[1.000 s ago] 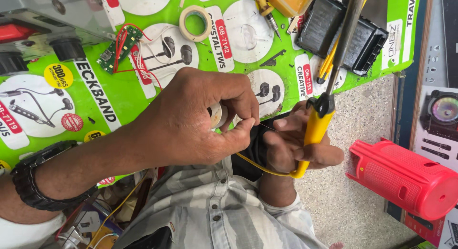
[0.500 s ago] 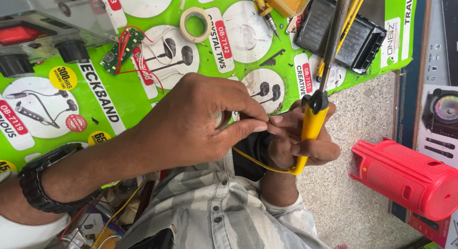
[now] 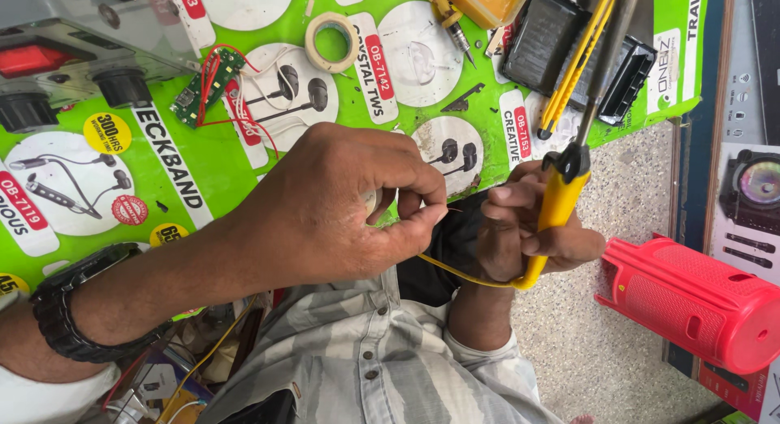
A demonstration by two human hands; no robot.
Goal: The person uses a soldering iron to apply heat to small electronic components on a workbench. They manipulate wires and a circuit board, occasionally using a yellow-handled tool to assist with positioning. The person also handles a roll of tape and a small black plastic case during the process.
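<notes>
My left hand (image 3: 341, 205), with a black wristwatch (image 3: 69, 310) on its arm, reaches in from the left. Its thumb and forefinger pinch a thin wire at the tips, and a small pale round thing shows behind the fingers. My right hand (image 3: 520, 233) grips the yellow handle of a soldering iron (image 3: 556, 201), whose metal shaft points up and away. A yellow cord loops under the hands. The right hand's fingers also press on a small black part (image 3: 451, 245), mostly hidden. Both hands meet above my striped shirt (image 3: 366, 367).
A green printed mat (image 3: 203, 172) covers the bench. On it lie a small circuit board with red wires (image 3: 203, 87), a tape roll (image 3: 331, 42), a black case (image 3: 540, 38) and a yellow cutter (image 3: 577, 62). A grey power unit (image 3: 81, 42) stands upper left, a red cylindrical speaker (image 3: 691, 298) right.
Both hands have stayed together. My left hand's fingertips have closed in a little toward the right hand, and the soldering iron has tilted slightly more upright.
</notes>
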